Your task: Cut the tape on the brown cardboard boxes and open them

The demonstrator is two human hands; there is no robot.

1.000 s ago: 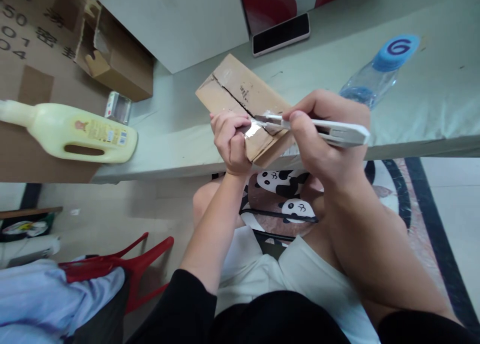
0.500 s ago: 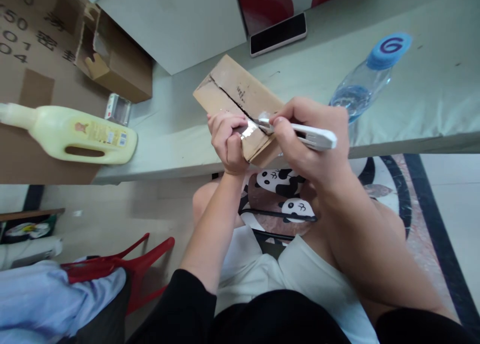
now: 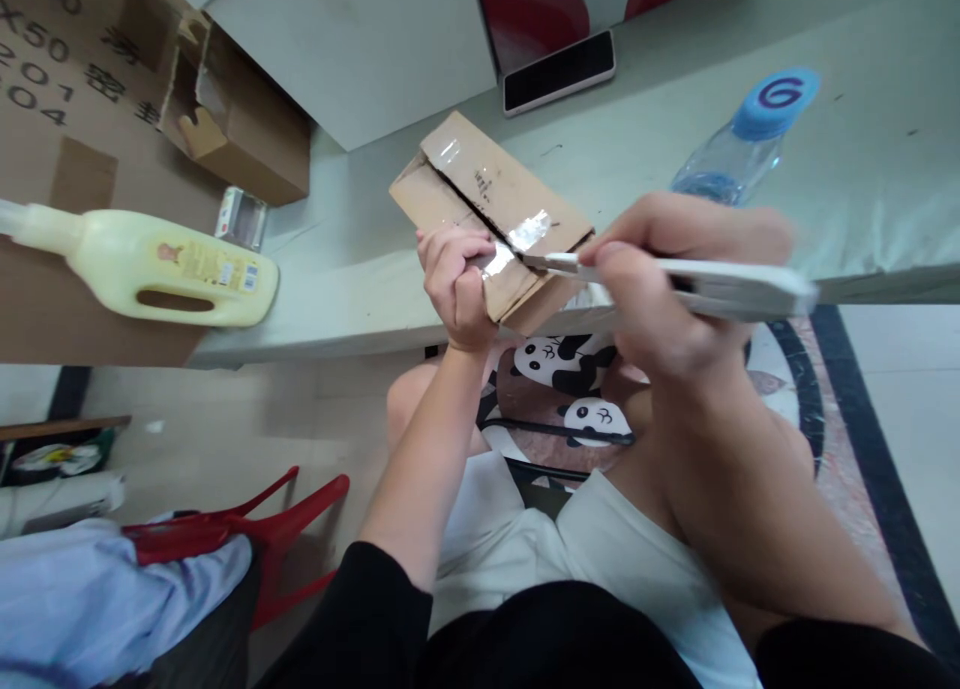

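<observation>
A small cardboard box (image 3: 499,184) with shiny clear tape rests tilted at the table's near edge. A dark slit runs along its top seam. My left hand (image 3: 459,284) is closed on the box's near left side, fingers pressed over the top. In my right hand (image 3: 675,289), somewhat blurred, is a white utility knife (image 3: 739,287). Its blade reaches left to the seam, close to my left fingertips; whether the tip is inside the slit I cannot tell.
Behind my right hand stands a water bottle (image 3: 750,144) with a blue cap. A phone (image 3: 559,72) lies at the back. To the left are a yellow jug-like bottle (image 3: 169,269), a clear little case (image 3: 241,218) and an opened carton (image 3: 251,119). A red chair (image 3: 289,529) is lower left.
My right hand and the knife have moved right along the box, uncovering more of the taped top. The knife lies flatter in view. My left hand keeps its place on the box.
</observation>
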